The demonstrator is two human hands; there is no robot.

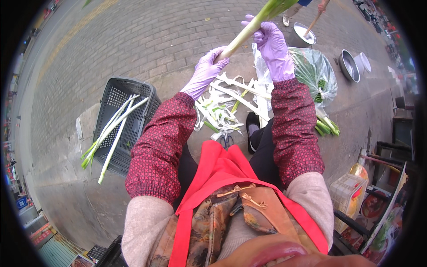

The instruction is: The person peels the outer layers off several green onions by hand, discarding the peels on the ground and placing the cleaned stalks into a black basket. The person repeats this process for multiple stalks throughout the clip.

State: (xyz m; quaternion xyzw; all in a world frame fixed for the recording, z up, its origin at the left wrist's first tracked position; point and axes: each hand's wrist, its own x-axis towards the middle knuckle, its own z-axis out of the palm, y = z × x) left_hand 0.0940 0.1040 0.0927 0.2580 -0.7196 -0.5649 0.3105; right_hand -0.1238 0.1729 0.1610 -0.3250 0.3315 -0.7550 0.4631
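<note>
A thick green onion stalk (241, 40) slants upward before me, its green leaves cut off by the top of the view. My left hand (207, 70), in a purple glove, grips its white lower end. Higher on the stalk, my gloved right hand (272, 41) has its fingers bent around it. Below lies a pile of peeled onion layers and trimmings (222, 108) on the pavement. Scissors with dark handles (227, 141) lie at the near edge of that pile. To my left, several slim onion stalks (115, 128) rest across a grey plastic basket (125, 81).
A clear plastic bag of greens (313, 71) stands at right, with cut onions (327, 125) beside it. Further off are a metal basin (349, 65), a white bucket (363, 62) and a bucket (302, 35) that another person stirs with a wooden stick (313, 23). A cart rack (383, 200) stands near right.
</note>
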